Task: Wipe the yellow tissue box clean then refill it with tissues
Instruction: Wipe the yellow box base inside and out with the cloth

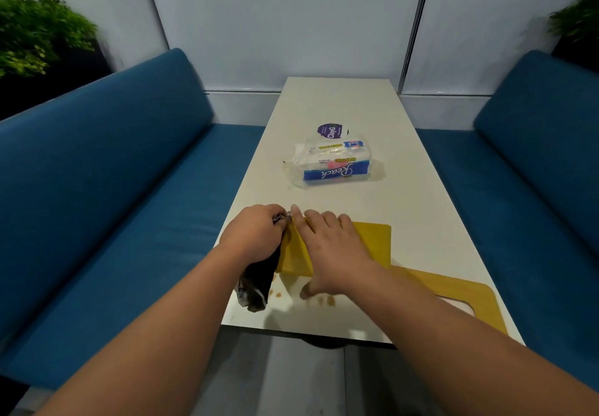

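Here, two blue upholstered benches (107, 169) fill the left and right sides of the frame, the right one cut off by the frame edge. Between them a long white table (418, 195) runs from the lower centre toward the pale panelled wall (285, 20) at the top. Blurred green plants (35, 33) sit in the upper left and upper right corners, both partly cropped.

On the near part of the table lies the yellow tissue box (376, 237), low in the middle of the frame, much of it covered by the hands. Just to its lower right lies a flat yellow lid (466, 295) with a rounded cut-out; a forearm hides its left part, so whether it touches the box cannot be told.

Higher up, at the frame's centre, rests a clear-wrapped pack of Reach paper towels (334, 166), and right behind it a round purple sticker or lid (330, 131), its lettering only partly readable.

The right hand (334, 247) lies flat on top of the box, fingers straight and spread, pressing down. The left hand (259, 234) has its fingers curled round a dark cloth (259, 279) at the box's left end; the cloth hangs down toward the table edge, its pattern too blurred to make out.

Small brownish spots (324, 300) mark the tabletop just below the box.
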Demonstrator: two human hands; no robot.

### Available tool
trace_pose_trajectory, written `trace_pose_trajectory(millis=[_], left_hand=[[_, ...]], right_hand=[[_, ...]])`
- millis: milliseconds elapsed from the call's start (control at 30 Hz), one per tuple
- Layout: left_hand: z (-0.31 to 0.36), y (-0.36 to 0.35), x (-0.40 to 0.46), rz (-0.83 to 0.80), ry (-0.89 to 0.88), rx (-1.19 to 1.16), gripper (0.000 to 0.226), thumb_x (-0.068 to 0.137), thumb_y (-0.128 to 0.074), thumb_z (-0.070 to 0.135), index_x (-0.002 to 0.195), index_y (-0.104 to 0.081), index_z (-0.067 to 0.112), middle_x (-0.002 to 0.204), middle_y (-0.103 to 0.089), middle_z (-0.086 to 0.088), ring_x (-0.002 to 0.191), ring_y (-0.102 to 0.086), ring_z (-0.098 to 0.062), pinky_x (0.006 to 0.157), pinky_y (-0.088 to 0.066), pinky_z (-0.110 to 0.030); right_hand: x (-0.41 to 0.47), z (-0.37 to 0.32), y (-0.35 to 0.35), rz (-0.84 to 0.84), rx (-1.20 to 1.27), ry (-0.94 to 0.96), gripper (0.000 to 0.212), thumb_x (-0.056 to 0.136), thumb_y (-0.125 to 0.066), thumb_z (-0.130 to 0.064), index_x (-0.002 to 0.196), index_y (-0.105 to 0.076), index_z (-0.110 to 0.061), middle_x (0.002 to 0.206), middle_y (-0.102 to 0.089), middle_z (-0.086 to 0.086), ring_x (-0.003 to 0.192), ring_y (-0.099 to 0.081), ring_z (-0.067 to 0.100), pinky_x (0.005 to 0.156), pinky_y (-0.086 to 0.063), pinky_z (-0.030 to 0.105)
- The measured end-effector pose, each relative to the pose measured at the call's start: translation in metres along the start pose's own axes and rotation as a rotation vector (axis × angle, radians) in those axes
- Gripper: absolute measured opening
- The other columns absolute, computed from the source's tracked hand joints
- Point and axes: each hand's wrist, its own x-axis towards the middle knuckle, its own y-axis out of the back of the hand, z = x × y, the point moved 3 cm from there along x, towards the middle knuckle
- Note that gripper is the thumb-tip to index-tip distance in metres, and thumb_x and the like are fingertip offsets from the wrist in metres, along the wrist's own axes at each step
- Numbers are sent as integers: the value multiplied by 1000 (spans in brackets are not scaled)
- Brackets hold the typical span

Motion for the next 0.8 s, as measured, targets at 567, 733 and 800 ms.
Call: trace_pose_trajectory(millis=[567,733,800], left_hand=[[-47,25,-34,-17,267,-1023,21,99,-50,21,94,-70,14,89,-70,-15,71,-62,-24,66,-52,-34],[-37,24,-39,-54,247,-1099,21,99,-50,21,96,-70,13,80,-68,-11,65,-61,-20,55,-52,-26],[-34,24,-40,-63,230,-1099,22,99,-50,20,97,-70,13,76,-68,-8,61,-61,-17,51,-52,-23]], right_hand=[[-26,51,21,226,713,-99,120,52,-92,-44,146,-18,-29,143,-30,-9,124,-35,9,98,-38,27],[-34,52,11,219,858,-126,125,52,-94,-34,147,-12,-35,142,-25,-13,127,-32,9,104,-42,36],[-35,52,9,237,905,-130,127,51,-94,-33,145,-10,-39,139,-25,-16,128,-31,9,104,-41,38]])
